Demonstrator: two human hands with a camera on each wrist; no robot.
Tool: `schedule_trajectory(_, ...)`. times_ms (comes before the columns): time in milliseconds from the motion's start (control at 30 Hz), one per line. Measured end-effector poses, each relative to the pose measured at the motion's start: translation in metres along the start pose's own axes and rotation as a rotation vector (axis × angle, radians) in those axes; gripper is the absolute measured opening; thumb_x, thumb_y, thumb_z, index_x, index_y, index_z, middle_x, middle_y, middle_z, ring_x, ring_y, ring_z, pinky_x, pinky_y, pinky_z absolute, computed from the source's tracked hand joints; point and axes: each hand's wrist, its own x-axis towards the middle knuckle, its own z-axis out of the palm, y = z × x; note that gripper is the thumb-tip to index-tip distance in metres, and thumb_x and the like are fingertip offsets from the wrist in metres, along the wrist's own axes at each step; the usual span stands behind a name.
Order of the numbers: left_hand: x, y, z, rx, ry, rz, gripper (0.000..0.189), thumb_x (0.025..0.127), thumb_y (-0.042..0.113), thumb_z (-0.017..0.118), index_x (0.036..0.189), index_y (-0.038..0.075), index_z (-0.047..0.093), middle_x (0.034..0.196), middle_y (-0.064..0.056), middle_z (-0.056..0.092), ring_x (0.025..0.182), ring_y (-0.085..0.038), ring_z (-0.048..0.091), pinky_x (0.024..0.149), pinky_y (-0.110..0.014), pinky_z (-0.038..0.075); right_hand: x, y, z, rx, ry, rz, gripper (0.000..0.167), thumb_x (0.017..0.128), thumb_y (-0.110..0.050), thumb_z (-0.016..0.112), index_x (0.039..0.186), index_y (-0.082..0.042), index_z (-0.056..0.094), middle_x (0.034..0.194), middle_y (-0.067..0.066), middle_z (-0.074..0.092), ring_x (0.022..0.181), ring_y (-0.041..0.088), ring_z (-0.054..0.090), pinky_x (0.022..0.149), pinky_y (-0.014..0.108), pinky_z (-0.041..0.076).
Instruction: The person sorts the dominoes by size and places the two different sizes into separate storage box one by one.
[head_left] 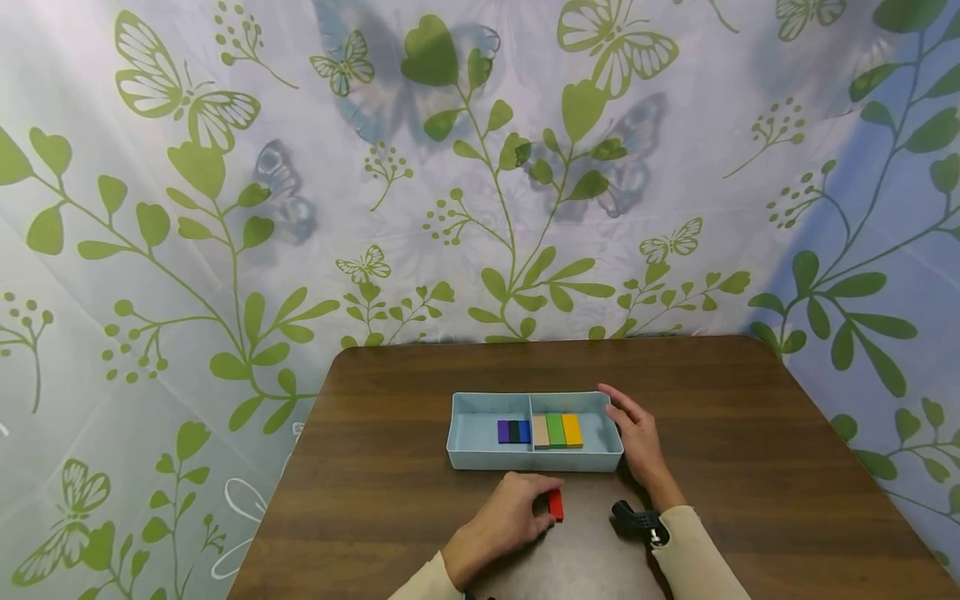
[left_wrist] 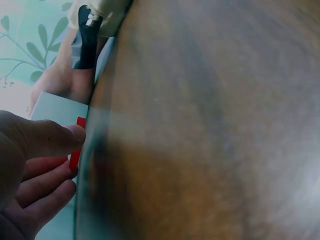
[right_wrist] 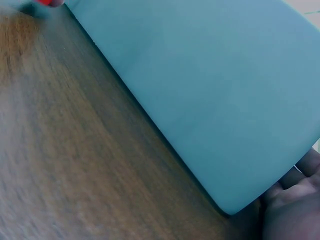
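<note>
My left hand [head_left: 504, 518] pinches a small red block [head_left: 556, 505] by its two ends, in front of the tray's near wall. In the left wrist view the thumb is at one end of the red block [left_wrist: 75, 157] and a fingertip is at the other. A light blue tray [head_left: 491, 460] with a divider lies on the table. At its right end rests my right hand [head_left: 641, 442], fingers loosely extended along the end wall. Purple, black and blue blocks [head_left: 514, 432] lie left of the divider; beige, green [head_left: 556, 431] and yellow blocks lie right of it.
The brown wooden table [head_left: 375, 500] extends around the tray. A patterned cloth [head_left: 480, 208] with leaves and butterflies hangs behind it. A black camera mount [head_left: 637, 518] is strapped to the right wrist, above the tabletop.
</note>
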Motion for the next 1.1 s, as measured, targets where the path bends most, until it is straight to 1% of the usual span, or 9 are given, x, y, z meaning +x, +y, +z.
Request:
schedule_trajectory(133,0.0,0.001,-0.008,-0.009,0.026,0.016,0.045,0.092,0.013,0.089,0.134,0.007,0.077,0.121,0.0,0.082,0.112,-0.005,0.075,0.102,-0.022,0.059,0.0,0.0,0.0,0.002,0.001,-0.001,0.045,0.118,-0.027,0.051,0.16,-0.013,0.057,0.171,0.008,0.048,0.161,0.026,0.036,0.136,0.06,0.02)
schedule_trajectory(200,0.0,0.003,-0.013,-0.01,0.049,0.037,0.044,0.091,0.011,0.089,0.133,0.006,0.077,0.121,-0.002,0.083,0.112,-0.008,0.077,0.102,-0.023,0.06,0.001,0.0,0.0,-0.003,0.001,-0.001,0.045,0.118,-0.027,0.051,0.16,-0.013,0.057,0.172,0.008,0.048,0.161,0.026,0.036,0.136,0.057,0.022)
schedule_trajectory(300,-0.001,0.004,-0.021,-0.02,0.072,0.061,0.044,0.09,0.008,0.089,0.132,0.003,0.077,0.122,-0.004,0.083,0.114,-0.01,0.077,0.102,-0.023,0.06,0.001,0.0,0.0,-0.01,0.002,0.001,0.045,0.118,-0.028,0.051,0.16,-0.014,0.057,0.171,0.007,0.049,0.16,0.024,0.037,0.134,0.038,0.028)
schedule_trajectory(400,-0.002,0.005,-0.031,-0.03,0.082,0.059,0.044,0.091,0.008,0.089,0.133,0.004,0.077,0.124,-0.003,0.082,0.116,-0.01,0.077,0.102,-0.024,0.06,0.001,0.001,0.0,-0.005,0.003,-0.004,0.045,0.118,-0.028,0.052,0.16,-0.014,0.058,0.171,0.008,0.049,0.159,0.023,0.038,0.121,0.014,0.033)
schedule_trajectory(500,-0.003,0.004,-0.042,-0.055,0.086,0.041,0.045,0.092,0.009,0.088,0.135,0.005,0.076,0.126,-0.002,0.082,0.116,-0.01,0.077,0.103,-0.025,0.06,0.001,0.0,0.001,0.006,0.003,-0.01,0.045,0.118,-0.028,0.052,0.16,-0.013,0.058,0.17,0.01,0.05,0.159,0.024,0.039,0.11,0.003,0.034)
schedule_trajectory(667,-0.005,-0.001,-0.063,-0.086,0.123,0.027,0.046,0.092,0.009,0.089,0.136,0.003,0.075,0.129,-0.006,0.081,0.119,-0.018,0.078,0.104,-0.03,0.061,0.001,0.0,0.001,0.015,0.004,-0.006,0.045,0.117,-0.027,0.052,0.16,-0.012,0.058,0.17,0.011,0.05,0.159,0.024,0.039,0.108,0.002,0.034)
schedule_trajectory(767,-0.006,-0.008,-0.078,-0.078,0.152,0.021,0.048,0.09,0.007,0.09,0.136,0.002,0.075,0.131,-0.01,0.08,0.12,-0.023,0.078,0.104,-0.036,0.062,0.0,0.0,0.001,0.013,0.005,-0.005,0.045,0.117,-0.026,0.052,0.16,-0.012,0.058,0.17,0.01,0.05,0.159,0.025,0.039,0.108,0.002,0.034)
schedule_trajectory(933,-0.007,-0.024,-0.101,-0.038,0.2,0.028,0.049,0.088,0.005,0.091,0.135,0.001,0.075,0.13,-0.014,0.08,0.118,-0.028,0.079,0.103,-0.043,0.063,0.0,-0.001,0.001,0.003,0.003,0.002,0.045,0.117,-0.028,0.052,0.16,-0.013,0.058,0.171,0.009,0.05,0.159,0.025,0.04,0.107,0.001,0.034)
schedule_trajectory(1100,-0.007,-0.041,-0.116,0.021,0.206,0.027,0.05,0.088,0.005,0.091,0.135,0.002,0.075,0.129,-0.012,0.08,0.116,-0.027,0.08,0.101,-0.043,0.064,0.0,0.0,0.001,0.001,0.004,0.005,0.045,0.117,-0.028,0.053,0.16,-0.013,0.058,0.171,0.008,0.05,0.159,0.025,0.04,0.107,0.002,0.034)
